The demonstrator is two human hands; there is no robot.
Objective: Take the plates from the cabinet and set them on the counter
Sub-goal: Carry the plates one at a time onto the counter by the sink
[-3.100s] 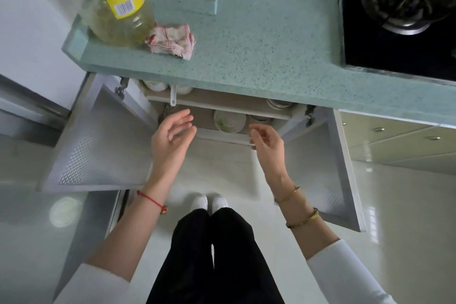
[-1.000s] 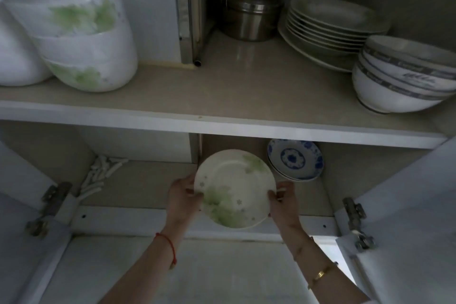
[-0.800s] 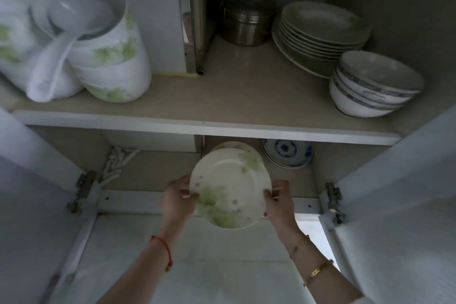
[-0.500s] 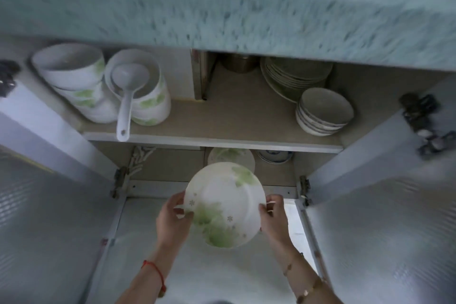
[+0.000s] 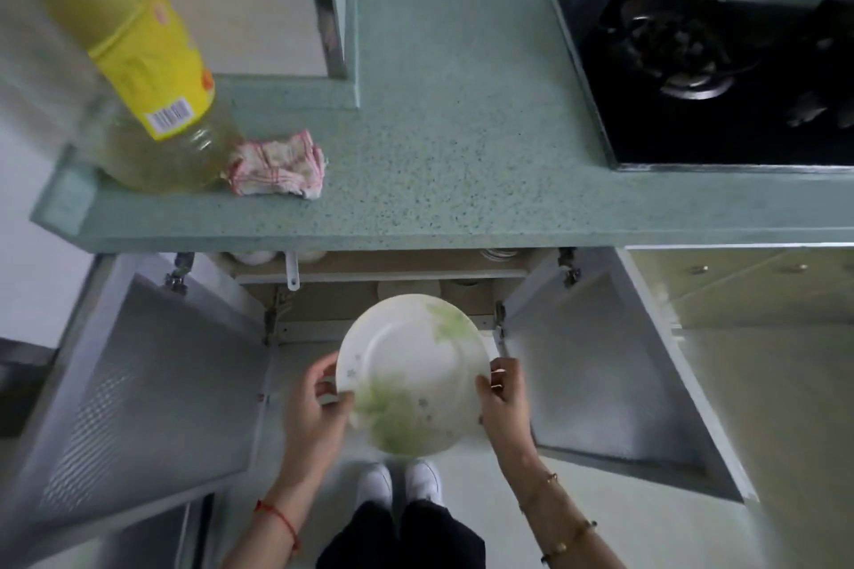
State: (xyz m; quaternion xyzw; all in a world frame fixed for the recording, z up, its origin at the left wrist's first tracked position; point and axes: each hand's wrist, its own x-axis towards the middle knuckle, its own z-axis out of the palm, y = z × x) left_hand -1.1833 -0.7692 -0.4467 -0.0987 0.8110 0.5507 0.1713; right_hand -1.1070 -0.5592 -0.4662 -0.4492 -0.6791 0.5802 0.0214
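I grip the plate (image 5: 412,372) by opposite rims with both hands (image 5: 314,407) (image 5: 503,402), level, ready for the tabletop (image 5: 462,129).

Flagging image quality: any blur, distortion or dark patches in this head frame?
Head view: the plate, with the left hand and right hand gripping its rim, is slightly motion-smeared; the oil bottle at top left looks soft and stretched by the wide lens; the cabinet interior is shadowed, contents barely readable; the counter is evenly lit.
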